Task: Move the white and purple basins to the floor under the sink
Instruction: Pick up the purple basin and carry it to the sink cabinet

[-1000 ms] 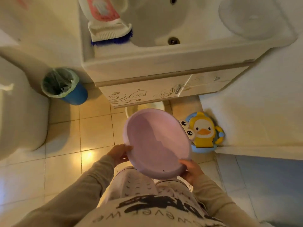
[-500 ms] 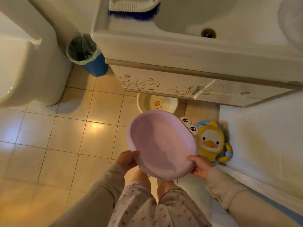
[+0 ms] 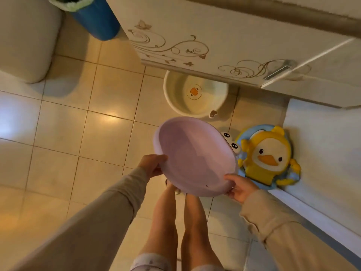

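I hold the purple basin (image 3: 193,157) in mid-air above the tiled floor, tilted with its hollow toward me. My left hand (image 3: 151,165) grips its left rim and my right hand (image 3: 241,187) grips its near right rim. The white basin (image 3: 175,94), with a duck picture on its bottom, sits upright on the floor, partly under the front edge of the sink cabinet (image 3: 214,36). The purple basin hangs just in front of the white one, apart from it.
A yellow duck toy seat (image 3: 267,157) leans against the white wall on the right, with a googly-eyed item (image 3: 231,142) behind the purple basin. A blue bin (image 3: 97,18) stands left of the cabinet, beside the toilet base (image 3: 25,40). My bare legs (image 3: 179,222) are below the basin.
My view has dropped toward the floor; the sink top has left the frame. The purple basin has come lower and closer to the white basin under the cabinet.
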Demonstrator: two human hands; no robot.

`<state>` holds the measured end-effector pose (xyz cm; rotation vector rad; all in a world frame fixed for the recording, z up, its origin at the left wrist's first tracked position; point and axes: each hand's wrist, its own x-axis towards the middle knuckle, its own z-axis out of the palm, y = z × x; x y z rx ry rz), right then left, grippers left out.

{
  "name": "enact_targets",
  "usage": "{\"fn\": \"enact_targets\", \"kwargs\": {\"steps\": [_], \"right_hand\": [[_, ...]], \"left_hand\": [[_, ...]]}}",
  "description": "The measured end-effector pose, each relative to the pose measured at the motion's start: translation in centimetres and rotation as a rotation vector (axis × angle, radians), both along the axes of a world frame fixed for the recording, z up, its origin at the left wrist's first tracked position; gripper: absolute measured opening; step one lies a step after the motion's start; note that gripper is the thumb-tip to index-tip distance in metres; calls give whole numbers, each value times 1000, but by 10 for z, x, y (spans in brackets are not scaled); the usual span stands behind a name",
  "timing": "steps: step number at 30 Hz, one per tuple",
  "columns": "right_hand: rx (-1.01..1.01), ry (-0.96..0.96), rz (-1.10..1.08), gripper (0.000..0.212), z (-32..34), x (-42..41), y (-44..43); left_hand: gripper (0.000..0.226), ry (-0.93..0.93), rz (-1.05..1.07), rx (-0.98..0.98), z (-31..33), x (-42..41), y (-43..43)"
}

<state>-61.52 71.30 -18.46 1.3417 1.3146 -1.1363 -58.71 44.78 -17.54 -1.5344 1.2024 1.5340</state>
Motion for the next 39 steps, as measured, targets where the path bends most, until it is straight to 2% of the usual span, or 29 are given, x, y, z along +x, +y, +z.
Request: {"fn": "enact_targets", "kwargs": {"steps": [2,6,9,13,17,20,23,27,29,31,33,35,38,39], "right_hand": [[-19,5,-12,9,-43,-12,-1],[-37,123,21,12,-118,-59,-8],[-49,275,87,16,-163,-104,-18],[-58,452,41,13,-224,-163,-37],[-79,596,-16,32,-277,-207,-61],[-74,608,-51,41,-319,-226,-73],[-103,586,-92,37,-354,-230,-76],[-109,577,-112,38,-369,-238,-78],[-49,567,-63,49,-368,-242,-79],[40,570,-14,61,-363,-243,-81],[116,609,22,60,-357,-240,-85],[140,617,33,55,-350,-236,-87],[164,576,48,50,-332,-226,-86],[185,564,75,46,-324,-220,-81]], "left_hand": [[44,13,-16,27,-41,-11,-3],[38,108,-33,55,-112,-53,-13],[44,191,-66,-8,-154,-93,-21],[37,322,-160,-132,-215,-147,-30],[44,354,-228,-253,-268,-186,-40],[48,392,-210,-262,-304,-207,-48],[51,401,-122,-245,-333,-219,-53],[50,421,-97,-282,-351,-233,-54],[47,402,-173,-304,-352,-239,-50],[35,356,-260,-337,-350,-243,-47],[14,336,-335,-381,-345,-246,-45],[12,329,-408,-401,-339,-249,-44],[33,280,-369,-494,-333,-247,-41],[34,267,-361,-490,-328,-240,-37]]}}
